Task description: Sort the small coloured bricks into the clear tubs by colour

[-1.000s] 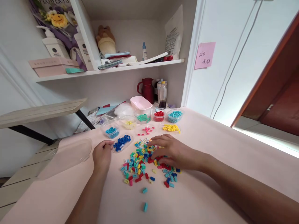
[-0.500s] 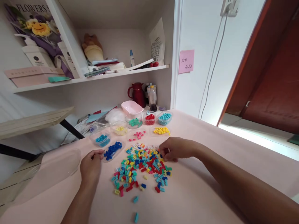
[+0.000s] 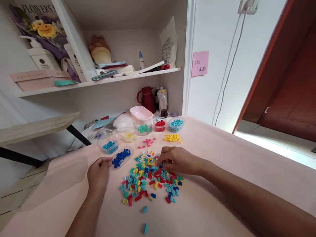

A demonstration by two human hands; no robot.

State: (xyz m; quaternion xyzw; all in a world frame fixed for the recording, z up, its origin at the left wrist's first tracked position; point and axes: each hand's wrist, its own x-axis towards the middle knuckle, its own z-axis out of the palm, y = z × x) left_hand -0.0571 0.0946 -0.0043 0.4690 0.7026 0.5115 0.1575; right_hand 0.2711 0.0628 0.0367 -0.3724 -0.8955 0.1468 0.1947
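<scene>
A loose pile of small multicoloured toy bricks (image 3: 145,174) is spread over the pink tabletop. My right hand (image 3: 177,159) reaches into the pile's upper right part, its fingers curled down among the bricks. A dark blue brick shows by its fingertips, but whether it is held I cannot make out. My left hand (image 3: 99,171) rests at the left, fingers closed, the tips beside the rim of a shallow clear tray of dark blue bricks (image 3: 120,158). What those fingers hold, if anything, is hidden. Two turquoise bricks (image 3: 145,209) lie apart, nearer to me.
Clear containers behind the pile hold sorted bricks: blue (image 3: 110,147), pale yellow (image 3: 128,136), pink (image 3: 148,142), green (image 3: 144,129), red (image 3: 160,124), turquoise (image 3: 176,124) and yellow (image 3: 172,138). Behind stand a pink basin (image 3: 141,113), red jug (image 3: 148,100) and bottle (image 3: 163,104). A clear lid (image 3: 56,177) lies left.
My right hand has moved left and deeper over the pile from its right edge. A yellow brick now lies near the pile's middle. My left hand stays beside the dark blue bricks.
</scene>
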